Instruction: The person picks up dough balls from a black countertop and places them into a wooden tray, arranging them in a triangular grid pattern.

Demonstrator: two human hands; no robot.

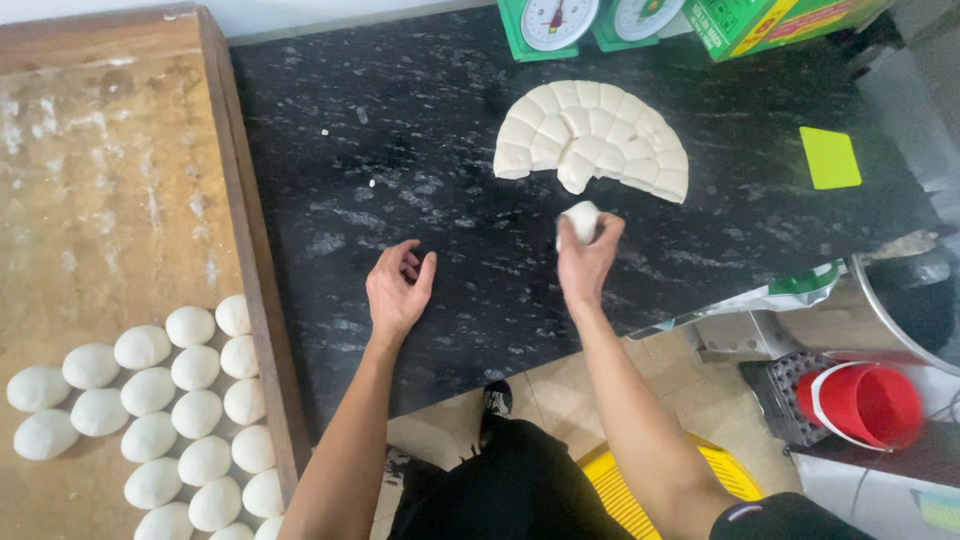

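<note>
My right hand (585,258) is clamped around a small dough piece (580,220), fingers curled over it, just above the black speckled stone surface (400,150). My left hand (398,290) sits at 9 o'clock of the right one, fingers apart and loosely curled, palm up, holding nothing, resting on the surface.

At 12 o'clock of the held piece, near but not touching, lies the scored dough slab (592,138): a pale half-disc cut into small blocks, with a gap at its lower edge. Looks soft, matte, lightly floured.

Far at 9 o'clock is a wooden board (120,180), flour-dusted, with a raised rim; rolled dough balls (170,400) sit on it in close rows, smooth and round, many touching.

Risks, my judgement: soft dough could stick to my palm or the stone, since the surface shows little flour here. Squeezing too hard would deform the piece. Balls packed this tight on the board could fuse.

At 12 to 1 o'clock are two green dial scales (555,25) and a green box (770,20); a lime plastic scraper (830,157) lies at 2 o'clock. A red bucket (865,405) sits low at 4 o'clock.
</note>
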